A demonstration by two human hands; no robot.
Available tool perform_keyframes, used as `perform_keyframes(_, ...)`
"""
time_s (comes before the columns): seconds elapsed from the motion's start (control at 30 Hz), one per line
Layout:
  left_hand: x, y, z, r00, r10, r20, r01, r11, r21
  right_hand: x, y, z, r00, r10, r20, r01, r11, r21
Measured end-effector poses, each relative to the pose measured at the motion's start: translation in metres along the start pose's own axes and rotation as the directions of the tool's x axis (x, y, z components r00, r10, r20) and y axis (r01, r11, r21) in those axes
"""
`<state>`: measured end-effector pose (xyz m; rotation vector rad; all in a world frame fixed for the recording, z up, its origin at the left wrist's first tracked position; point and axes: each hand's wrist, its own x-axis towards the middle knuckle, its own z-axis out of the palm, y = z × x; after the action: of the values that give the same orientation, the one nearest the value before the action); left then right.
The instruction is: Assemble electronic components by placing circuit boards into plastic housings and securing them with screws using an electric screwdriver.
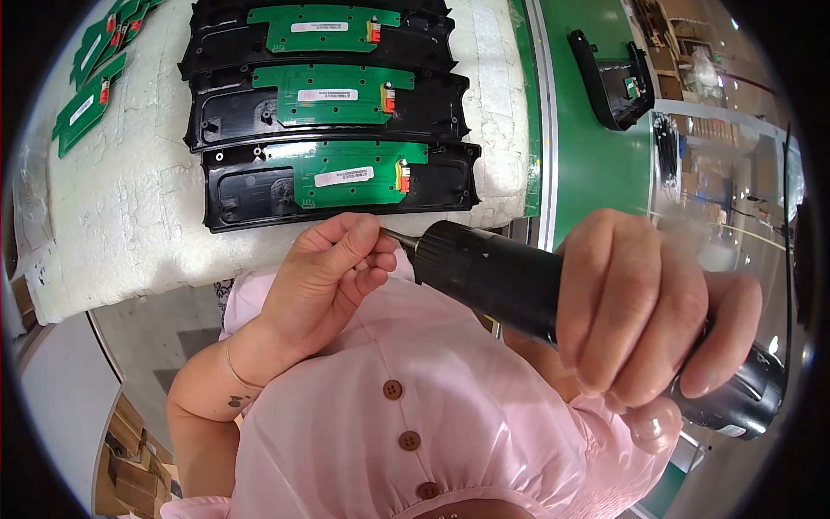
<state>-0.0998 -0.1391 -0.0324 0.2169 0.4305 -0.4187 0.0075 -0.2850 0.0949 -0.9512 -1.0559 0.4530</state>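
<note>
My right hand [640, 303] is wrapped round the body of a black electric screwdriver [493, 268], which lies slantwise in front of my chest with its bit pointing left. At the tip of that bit, my left hand [337, 259] pinches with thumb and forefinger; whether a small screw is between them is hidden. Just beyond my left fingers lies the nearest black plastic housing [251, 190], with a green circuit board [346, 176] in it. The board carries a white label and a red-and-white connector [403, 176].
Two more black housings with green boards [333, 95] lie in a row behind, on a white foam block [130, 216]. Loose green boards [82, 112] rest at the far left. On the green bench [579, 164] to the right stands a black curved part [614, 82].
</note>
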Motion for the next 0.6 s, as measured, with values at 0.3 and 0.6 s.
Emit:
perform_keyframes(0.3,-0.006,-0.005,0.000,0.995,0.071,0.068,-0.070,0.997,-0.014,0.000,0.015,0.005,0.999,0.033,0.006,-0.032,0.999,-0.011)
perform_keyframes(0.6,-0.009,0.005,0.003,0.997,-0.056,-0.054,0.055,0.998,-0.010,-0.001,0.047,0.008,0.969,0.106,-0.224,-0.131,0.986,-0.103)
